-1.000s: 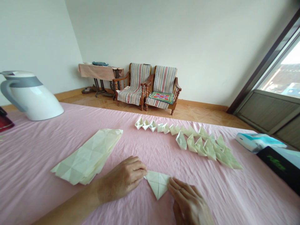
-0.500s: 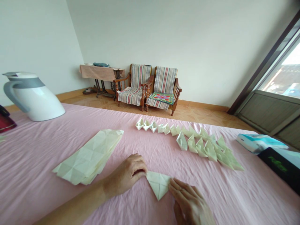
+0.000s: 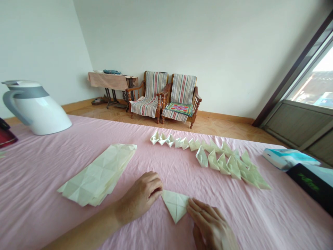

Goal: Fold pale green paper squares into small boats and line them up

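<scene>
On the wrinkled pink cloth (image 3: 161, 159), in the head view, the pale cream, creased paper triangle (image 3: 174, 205) lies flat with its tip toward the near side: the left hand (image 3: 140, 195), fingers curled, appears to pinch its left corner, while the right hand (image 3: 211, 222), fingers extended and not gripping, rests on its right corner. For a crisp fold, it seems best to keep both corners steady, match the edges, and press evenly outward from the centre crease.

A white jug (image 3: 48, 114) stands on a pink cloth (image 3: 88, 132).
</scene>
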Demonstrator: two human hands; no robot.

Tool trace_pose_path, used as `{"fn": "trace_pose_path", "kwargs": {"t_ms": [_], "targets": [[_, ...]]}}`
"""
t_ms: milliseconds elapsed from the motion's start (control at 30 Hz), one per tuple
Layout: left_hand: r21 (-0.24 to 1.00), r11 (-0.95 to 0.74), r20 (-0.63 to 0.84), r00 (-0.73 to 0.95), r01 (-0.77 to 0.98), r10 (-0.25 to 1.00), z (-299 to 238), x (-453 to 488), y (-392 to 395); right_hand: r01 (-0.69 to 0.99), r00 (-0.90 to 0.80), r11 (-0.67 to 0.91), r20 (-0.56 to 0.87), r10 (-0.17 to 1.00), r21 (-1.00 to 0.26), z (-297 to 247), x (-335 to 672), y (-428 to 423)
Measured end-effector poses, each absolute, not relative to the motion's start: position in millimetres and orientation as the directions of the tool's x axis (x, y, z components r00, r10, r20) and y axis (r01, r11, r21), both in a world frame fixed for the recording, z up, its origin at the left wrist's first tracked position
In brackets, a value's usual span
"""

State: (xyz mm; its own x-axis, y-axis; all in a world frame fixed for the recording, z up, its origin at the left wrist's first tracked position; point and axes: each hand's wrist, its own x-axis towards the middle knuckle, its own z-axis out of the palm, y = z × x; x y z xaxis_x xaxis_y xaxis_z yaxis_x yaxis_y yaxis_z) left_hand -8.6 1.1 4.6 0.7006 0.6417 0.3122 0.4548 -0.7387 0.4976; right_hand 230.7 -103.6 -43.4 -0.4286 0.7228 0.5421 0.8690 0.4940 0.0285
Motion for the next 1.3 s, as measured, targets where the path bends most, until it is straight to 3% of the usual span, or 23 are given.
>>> {"fn": "trace_pose_path", "kwargs": {"t_ms": [133, 333, 800, 1133, 1300], "targets": [[0.382, -0.818, 0.289, 0.785, 0.431, 0.548, 9.1, -11.1, -4.6, 0.864, -0.433, 0.503, 0.523, 0.734, 0.010, -43.1, 231.8, -104.3], [0.369, -0.868, 0.296, 0.844, 0.332, 0.448, 15.9, -13.8, -12.5, 0.864, -0.438, 0.503, 0.521, 0.732, 0.020, -44.0, 233.4, -105.5], [0.420, -0.850, 0.360, 0.802, 0.317, 0.477, 15.3, -13.8, -10.2, 0.866, -0.441, 0.500, 0.506, 0.742, 0.022, -42.3, 233.3, -105.8], [0.330, -0.867, 0.374, 0.791, 0.374, 0.484, 15.3, -12.8, -14.5, 0.894, -0.436, 0.401, 0.594, 0.676, 0.199, -44.7, 235.8, -103.2], [0.359, -0.881, 0.361, 0.825, 0.308, 0.435, 13.2, -13.8, -14.9, 0.875, -0.465, 0.440, 0.603, 0.648, 0.202, -44.5, 234.7, -100.8]]}}
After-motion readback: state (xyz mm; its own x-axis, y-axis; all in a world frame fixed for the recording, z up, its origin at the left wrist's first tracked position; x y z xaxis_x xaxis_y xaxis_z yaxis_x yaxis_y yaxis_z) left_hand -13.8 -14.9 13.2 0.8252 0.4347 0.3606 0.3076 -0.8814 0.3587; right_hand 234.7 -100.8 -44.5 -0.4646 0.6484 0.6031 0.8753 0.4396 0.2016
